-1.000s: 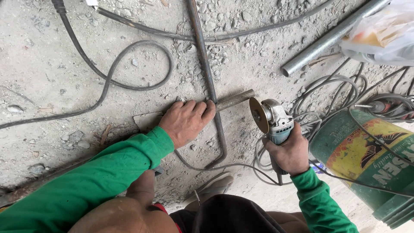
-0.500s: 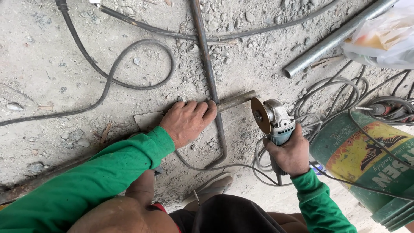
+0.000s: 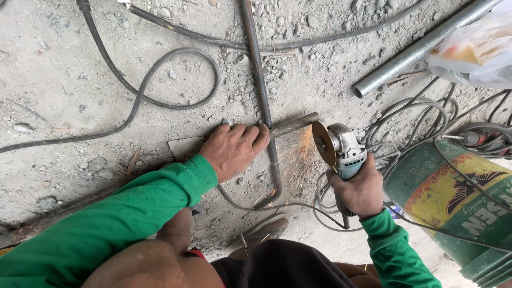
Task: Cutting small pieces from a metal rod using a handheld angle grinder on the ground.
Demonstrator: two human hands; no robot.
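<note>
On the far left I see a dark hose looping over the dusty concrete floor, with loose stones scattered about. Next comes my left hand, in a green sleeve, spread flat with the fingers nearly straight, pressing down on a short rusty pipe piece that lies on the floor and crosses a long bent steel rod. The hand pins the pipe rather than gripping it.

What has changed: 1 second ago the cutting disc stood clear of the pipe's free end and nothing flew. Now the disc is at that end and orange sparks spray down and left across the floor toward the rod's bend. I judge the cut has just begun, with the metal only nicked so far; the pipe looks whole.

To the right, my right hand is wrapped tightly around the body of the angle grinder, fingers fully curled. Past it lies a tangle of thin cables, a green and yellow drum on its side, 1 grey metal tube and a plastic bag at the upper right.
</note>
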